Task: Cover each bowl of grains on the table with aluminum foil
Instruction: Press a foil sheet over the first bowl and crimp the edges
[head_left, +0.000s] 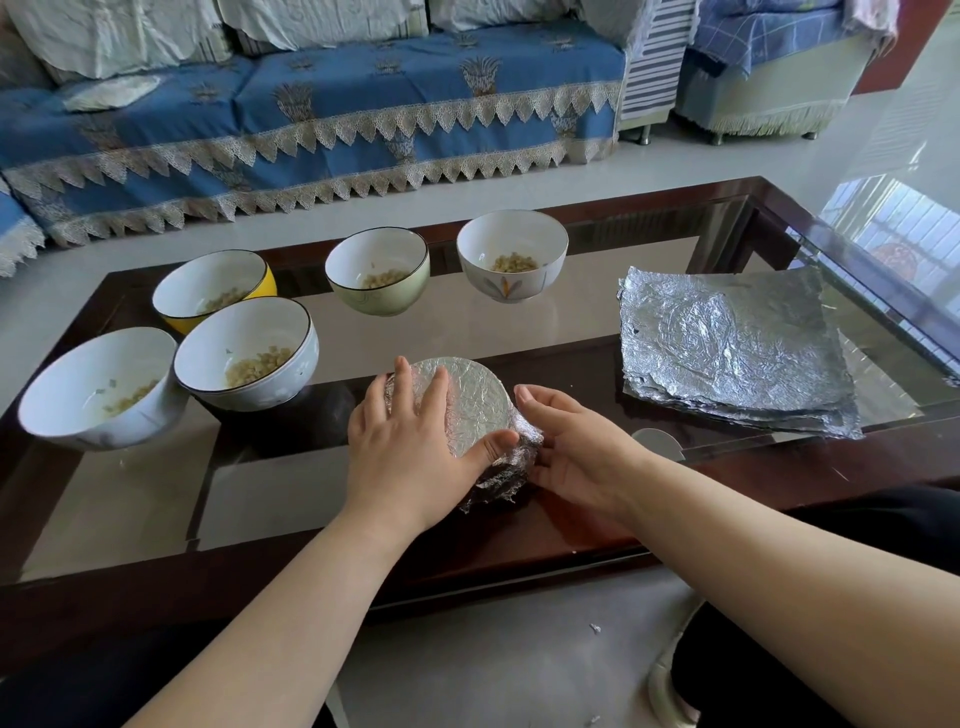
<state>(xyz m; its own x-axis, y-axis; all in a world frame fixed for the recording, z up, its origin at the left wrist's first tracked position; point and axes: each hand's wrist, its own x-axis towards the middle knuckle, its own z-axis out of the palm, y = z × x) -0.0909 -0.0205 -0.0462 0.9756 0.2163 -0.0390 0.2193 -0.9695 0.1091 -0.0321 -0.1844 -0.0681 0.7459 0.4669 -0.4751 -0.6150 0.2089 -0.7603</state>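
A foil-wrapped bowl (470, 410) is pressed between two hands on a dark glass-topped coffee table (519, 535).

The table is set on a pale glossy floor (675, 161) before a sofa (311, 104) draped in blue cloth with a lace edge. Five uncovered bowls of grain are seen at the left and rear: a white bowl (98, 389), a black-rimmed white bowl (247, 353), a yellow bowl (215, 288), a green bowl (378, 270) and a flower-patterned bowl (511, 254). A stack of crinkled foil sheets (732, 353) is laid at the right. The left hand (410, 447) is laid flat on the foil top, fingers spread. The right hand (566, 447) is cupped against the foil at the bowl's side, fingers lightly bent; whether foil is pinched cannot be told. The wrapped bowl's contents are hidden.
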